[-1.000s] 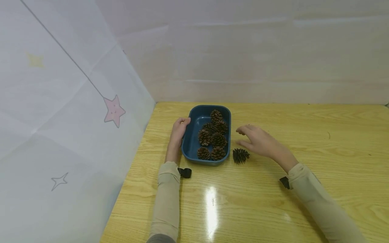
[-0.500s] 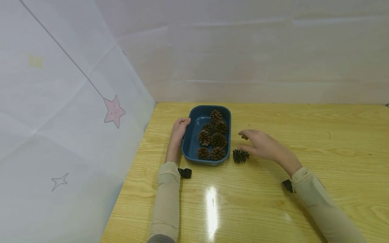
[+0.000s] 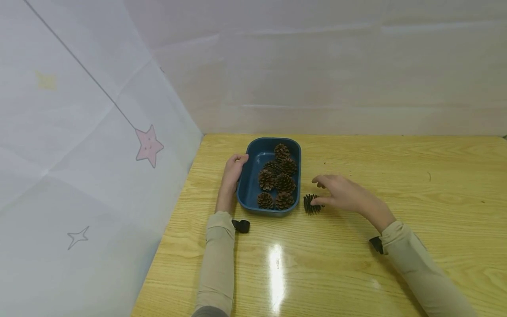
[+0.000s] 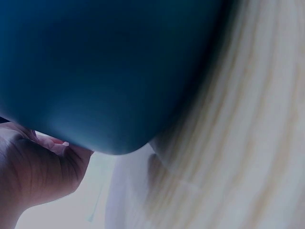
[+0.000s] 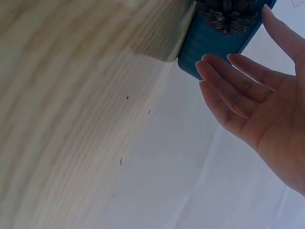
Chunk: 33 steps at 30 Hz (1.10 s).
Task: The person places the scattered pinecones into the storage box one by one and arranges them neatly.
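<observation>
A blue rectangular box point(image 3: 248, 187) stands on the table with several brown pine cones point(image 3: 284, 182) inside. My left hand point(image 3: 232, 172) grips its left wall, the thumb over the rim. In the left wrist view the hand point(image 4: 40, 167) shows beside the blue wall point(image 4: 105, 95), its fingertips mostly hidden. One darker pine cone point(image 3: 309, 205) lies on its side just right of the box. Over it hovers my right hand point(image 3: 343, 193), thumb overlapping the cone in the head view. The right wrist view shows that hand point(image 5: 267, 102) with fingers spread and slightly bent, the cone point(image 5: 229, 18) beyond the fingertips.
The wood-grain table point(image 3: 317, 264) extends to the right and toward the person. White sheeting with a pink star point(image 3: 148, 145) rises at the left, and a pale sheet point(image 3: 336, 79) closes off the back. Small dark crumbs dot the table right of the box.
My right hand has moved slightly down and toward the person, from above the loose pine cone to level with it, its thumb now across it. The left hand and box stay put.
</observation>
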Tool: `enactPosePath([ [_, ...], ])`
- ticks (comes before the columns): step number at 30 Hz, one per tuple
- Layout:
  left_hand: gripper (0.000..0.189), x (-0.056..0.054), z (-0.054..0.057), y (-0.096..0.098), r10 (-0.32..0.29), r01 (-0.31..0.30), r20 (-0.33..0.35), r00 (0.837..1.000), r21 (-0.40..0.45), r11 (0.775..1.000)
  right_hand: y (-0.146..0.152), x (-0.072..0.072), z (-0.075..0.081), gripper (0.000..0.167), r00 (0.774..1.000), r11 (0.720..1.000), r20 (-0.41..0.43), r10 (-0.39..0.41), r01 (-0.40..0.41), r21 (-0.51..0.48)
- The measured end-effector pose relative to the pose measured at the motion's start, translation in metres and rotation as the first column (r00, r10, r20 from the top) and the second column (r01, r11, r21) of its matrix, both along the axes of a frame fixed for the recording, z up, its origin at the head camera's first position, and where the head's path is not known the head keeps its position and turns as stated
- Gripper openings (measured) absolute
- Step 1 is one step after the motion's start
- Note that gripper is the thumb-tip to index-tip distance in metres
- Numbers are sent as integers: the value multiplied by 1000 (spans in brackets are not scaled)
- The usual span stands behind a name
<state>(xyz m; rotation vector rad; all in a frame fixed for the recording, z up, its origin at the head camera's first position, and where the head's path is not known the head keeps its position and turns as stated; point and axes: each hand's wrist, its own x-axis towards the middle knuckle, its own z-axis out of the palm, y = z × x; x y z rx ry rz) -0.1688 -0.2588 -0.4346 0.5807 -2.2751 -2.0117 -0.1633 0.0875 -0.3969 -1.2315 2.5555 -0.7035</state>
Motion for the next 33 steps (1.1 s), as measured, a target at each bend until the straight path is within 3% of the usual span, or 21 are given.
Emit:
enactPosePath([
  [22,29,-1,-2,-1,0,0,-10,1000,2,1000,-4,5,-3,58,995,994,94,39,-48,96],
  [33,31,0,-1,0,-11,11,-9,1000,-2,1000,-4,6,-2,54,995,993,87,52,-61,98],
])
